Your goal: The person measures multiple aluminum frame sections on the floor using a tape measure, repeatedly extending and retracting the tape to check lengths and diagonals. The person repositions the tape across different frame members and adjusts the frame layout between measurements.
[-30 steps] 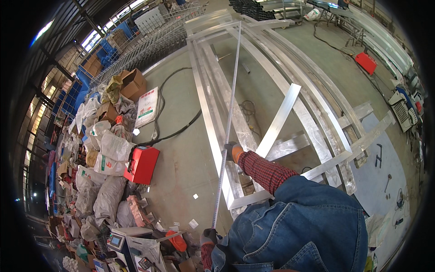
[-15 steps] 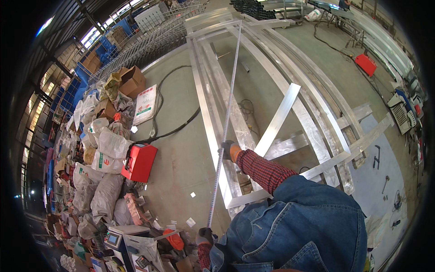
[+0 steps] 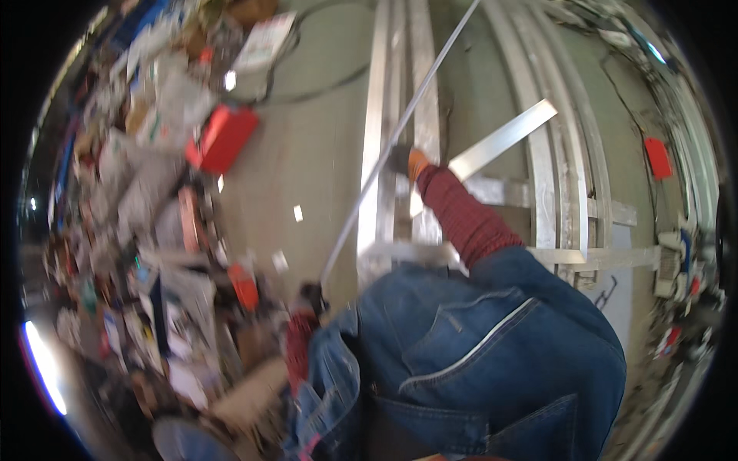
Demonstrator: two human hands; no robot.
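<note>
A long, pale measuring tape (image 3: 434, 77) runs slantwise from lower left up past the top of the view. My left hand (image 3: 311, 298), in a dark glove, is closed on the tape's near end; blur hides whether a case sits in the palm. Farther along, my right hand (image 3: 403, 160), gloved in dark with an orange cuff, has its fingers closed at the blade. It hovers over or rests on the left bars of a silvery metal frame (image 3: 374, 115); I cannot tell which. A short flat metal bar (image 3: 503, 138) lies aslant across the frame, right of that hand.
On the left are a red case (image 3: 223, 138), piled bags (image 3: 146, 188) and cluttered boxes. A black cable (image 3: 323, 91) curves over the floor. An orange-red object (image 3: 244, 286) lies near my left hand. Another red box (image 3: 658, 157) stands at the far right.
The view has tipped downward and blurred, so the frame's far end has left the picture. Both hands appear higher, the left one farther left; both stay on the tape, which now slants more.
</note>
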